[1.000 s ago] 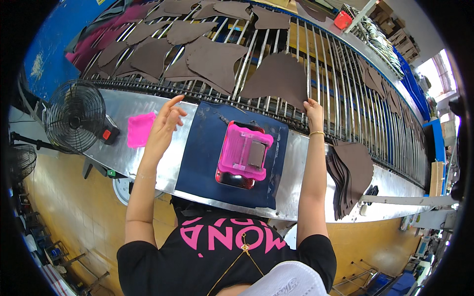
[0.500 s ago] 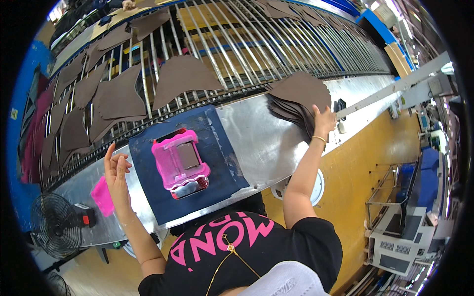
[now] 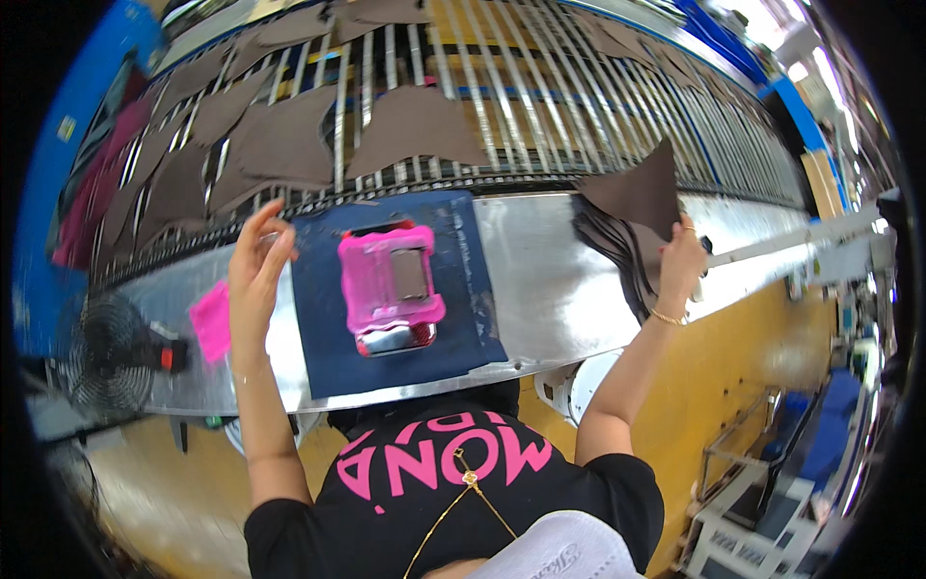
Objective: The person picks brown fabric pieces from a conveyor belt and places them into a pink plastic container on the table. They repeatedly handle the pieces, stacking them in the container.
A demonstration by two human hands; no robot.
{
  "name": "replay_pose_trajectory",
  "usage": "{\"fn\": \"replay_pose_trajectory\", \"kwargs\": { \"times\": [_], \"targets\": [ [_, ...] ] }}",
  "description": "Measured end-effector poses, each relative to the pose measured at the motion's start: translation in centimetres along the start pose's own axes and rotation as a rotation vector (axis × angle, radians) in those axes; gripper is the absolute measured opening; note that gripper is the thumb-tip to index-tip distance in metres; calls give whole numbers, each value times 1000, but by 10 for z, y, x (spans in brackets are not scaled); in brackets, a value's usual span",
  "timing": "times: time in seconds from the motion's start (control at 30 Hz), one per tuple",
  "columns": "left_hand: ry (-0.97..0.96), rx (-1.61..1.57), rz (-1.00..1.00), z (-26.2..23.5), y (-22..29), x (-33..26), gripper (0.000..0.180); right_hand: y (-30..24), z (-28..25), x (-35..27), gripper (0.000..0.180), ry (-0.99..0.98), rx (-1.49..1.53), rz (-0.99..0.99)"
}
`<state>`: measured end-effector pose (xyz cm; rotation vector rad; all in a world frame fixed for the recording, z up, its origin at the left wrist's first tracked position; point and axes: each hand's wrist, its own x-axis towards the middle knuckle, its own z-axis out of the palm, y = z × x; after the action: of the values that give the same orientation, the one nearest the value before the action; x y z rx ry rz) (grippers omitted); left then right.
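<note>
Two hands: left hand [image 3: 258, 265] and right hand [image 3: 683, 259] are working well apart at the metal table [image 3: 535, 289].
Left grip: hovering over the navy mat's [image 3: 323, 328] left edge, fingers loosely spread, partly curled.
Right grip: pinching the top brown cut panel [image 3: 641, 193] by its right edge.
Panel: lifting up at that edge, lying above the stack of brown panels [image 3: 617, 246] at the table's right end.
Pink plastic tray [image 3: 369, 289]: sitting mid-mat, carrying a grey-brown block [image 3: 409, 274].
Pink piece [image 3: 211, 321]: lying left of the mat; blurred.
Black fan [image 3: 108, 352]: standing far left.
Metal-bar rack [image 3: 535, 106]: running behind the table, carrying more brown panels [image 3: 415, 130].
</note>
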<state>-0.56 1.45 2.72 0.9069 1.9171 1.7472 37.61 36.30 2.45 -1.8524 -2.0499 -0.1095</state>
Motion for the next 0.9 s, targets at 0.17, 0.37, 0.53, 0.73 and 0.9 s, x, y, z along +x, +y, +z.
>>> {"fn": "replay_pose_trajectory", "kwargs": {
  "times": [0.17,0.37,0.53,0.73,0.9],
  "targets": [
    [-17,105,302,28,37,20,47,-94,-65,-42,23,267,699,-383],
    [27,-168,279,53,58,33,43,-170,-97,-85,27,-100,1656,-437],
    [-99,-110,-36,-8,82,10,26,-182,-62,-104,20,-330,1506,-649],
    [63,154,137,-57,86,-13,22,-208,-25,-132,19,-589,1344,-760],
    [163,241,207,-80,69,-25,18,-214,2,-141,13,-473,1158,-906]
  ]
}}
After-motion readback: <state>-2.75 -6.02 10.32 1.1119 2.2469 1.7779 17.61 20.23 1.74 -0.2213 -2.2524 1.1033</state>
